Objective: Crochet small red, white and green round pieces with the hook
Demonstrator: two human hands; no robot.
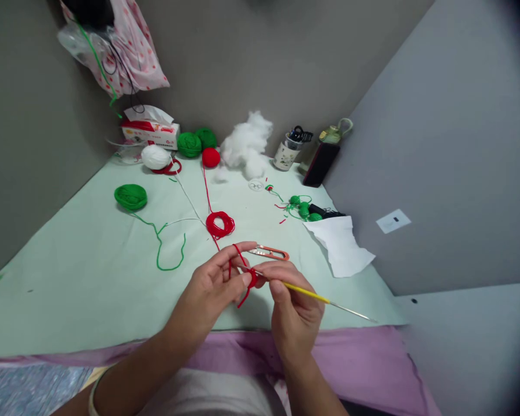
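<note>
My left hand [219,284] pinches a small red crochet piece [252,279], and red yarn [238,254] loops over its forefinger. From there the strand runs back to a loose red coil [219,224] on the pale green table [69,271]. My right hand [292,300] grips a yellow-handled crochet hook [316,297], whose tip sits at the red piece. The hook's metal end points right. Orange thread snips [269,252] lie on the table just beyond my fingers.
At the back stand a tissue box [151,133], white [155,156], green [189,144] and red [210,157] yarn balls, stuffing [247,144], a cup of tools [287,152] and a dark phone [320,164]. A flat green piece [130,196] lies left, white paper [340,245] right.
</note>
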